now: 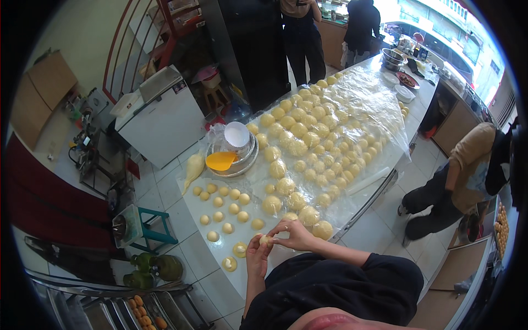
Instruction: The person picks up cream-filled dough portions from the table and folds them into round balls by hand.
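Observation:
At the near edge of the white table (212,258), my hands meet around a small pale dough ball (264,240). My left hand (257,254) holds it from the left, fingers curled. My right hand (294,235) pinches it from the other side with thumb and fingers. Just left of them lie two flattened dough discs: one (229,264) carries a white dab of filling, as does the other (239,249). Several small round dough balls (234,208) sit in loose rows beyond. Larger dough balls (271,204) under clear plastic sheeting (379,104) spread across the table.
Metal bowls with a yellow scraper (221,161) and a white paper-cup stack (236,135) stand at the table's left edge, beside a filled piping bag (194,168). A rolling pin (368,181) lies at right. A person (462,170) bends over at right; two others stand at the far end.

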`<move>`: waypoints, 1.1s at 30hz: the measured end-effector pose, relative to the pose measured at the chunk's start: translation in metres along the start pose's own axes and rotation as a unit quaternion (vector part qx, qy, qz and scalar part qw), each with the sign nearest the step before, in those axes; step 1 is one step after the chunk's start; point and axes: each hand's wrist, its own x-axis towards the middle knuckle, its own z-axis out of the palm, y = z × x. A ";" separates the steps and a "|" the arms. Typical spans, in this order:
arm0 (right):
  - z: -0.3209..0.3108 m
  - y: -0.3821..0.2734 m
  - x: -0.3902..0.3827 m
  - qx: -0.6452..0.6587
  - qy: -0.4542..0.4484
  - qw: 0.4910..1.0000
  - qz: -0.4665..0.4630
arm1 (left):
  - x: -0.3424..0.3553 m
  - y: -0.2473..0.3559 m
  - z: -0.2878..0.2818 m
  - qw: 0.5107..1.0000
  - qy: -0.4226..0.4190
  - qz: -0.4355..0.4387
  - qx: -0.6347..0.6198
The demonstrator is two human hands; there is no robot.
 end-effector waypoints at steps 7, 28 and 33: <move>-0.010 -0.026 0.007 -0.065 0.006 0.998 0.008 | -0.007 0.012 0.018 0.998 0.032 0.040 -0.047; -0.016 -0.008 0.014 -0.206 -0.093 0.966 -0.129 | 0.004 -0.015 -0.002 0.961 -0.036 -0.135 -0.238; -0.009 0.022 0.014 -0.030 -0.026 0.993 -0.109 | 0.015 -0.038 -0.019 0.983 -0.034 -0.032 -0.176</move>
